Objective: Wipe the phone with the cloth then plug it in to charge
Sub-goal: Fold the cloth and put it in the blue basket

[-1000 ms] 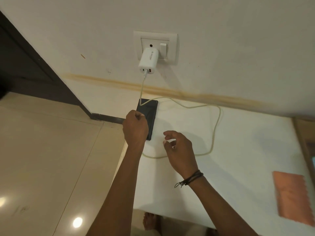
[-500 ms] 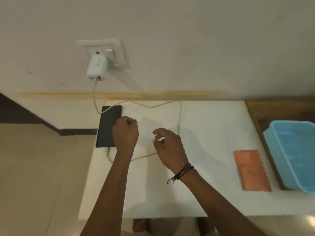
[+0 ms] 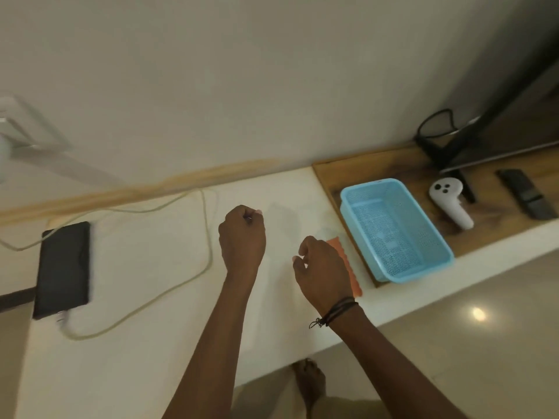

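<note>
The black phone (image 3: 63, 269) lies flat at the left end of the white counter (image 3: 151, 343). A pale charging cable (image 3: 169, 293) is plugged into its near end and loops across the counter to the blurred white charger (image 3: 4, 152) in the wall socket at the far left. My left hand (image 3: 242, 237) hovers over the middle of the counter, curled into a fist with nothing in it. My right hand (image 3: 322, 273) hangs beside it, fingers loosely apart and empty, covering most of the orange cloth (image 3: 348, 261).
A light blue mesh basket (image 3: 396, 231) stands on a wooden shelf (image 3: 357, 173) to the right. Beyond it lie a white controller (image 3: 449, 201), a black remote (image 3: 526, 195) and the dark base of a screen (image 3: 472, 152) with black cords. A bare foot (image 3: 310, 384) shows below the counter edge.
The view has swung right, sliding phone and socket to the left edge. Both hands have moved right, away from the phone. The right hand now sits over the cloth.
</note>
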